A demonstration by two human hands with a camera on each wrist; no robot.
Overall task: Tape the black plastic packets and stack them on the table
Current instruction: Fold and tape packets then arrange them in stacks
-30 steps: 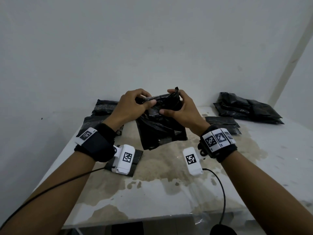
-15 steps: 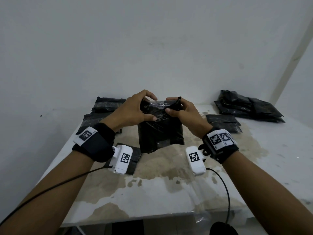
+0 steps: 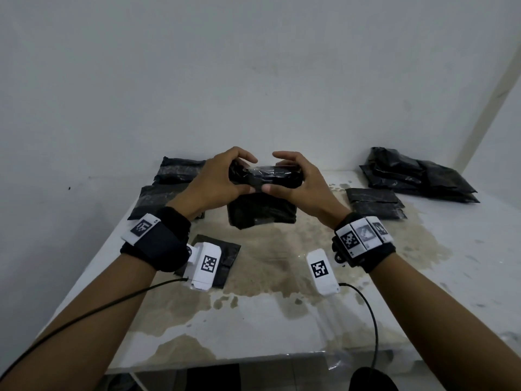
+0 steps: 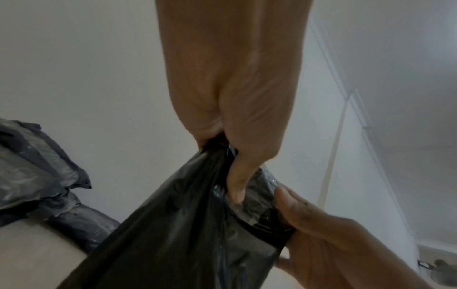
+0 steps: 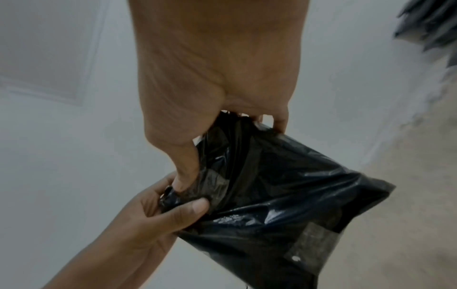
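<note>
A black plastic packet (image 3: 262, 210) hangs above the table's (image 3: 282, 320) middle, its top folded over into a roll with a strip of clear tape (image 3: 265, 174) across it. My left hand (image 3: 217, 179) grips the roll's left end, thumb pressed on the front. My right hand (image 3: 298, 176) grips the right end, thumb beside the left thumb. The left wrist view shows my left thumb on the packet (image 4: 185, 224) and tape. In the right wrist view my right hand (image 5: 217, 121) pinches the packet (image 5: 284, 195) at its top.
Black packets lie at the back left (image 3: 169, 184), a pile at the back right (image 3: 417, 176) and a flat stack (image 3: 375, 204) beside it. One small black packet (image 3: 225, 258) lies under my left wrist. The wall stands close behind.
The packet's top has been folded down further into a tight roll. Both hands came closer together and their thumbs now press on the front of the roll.
</note>
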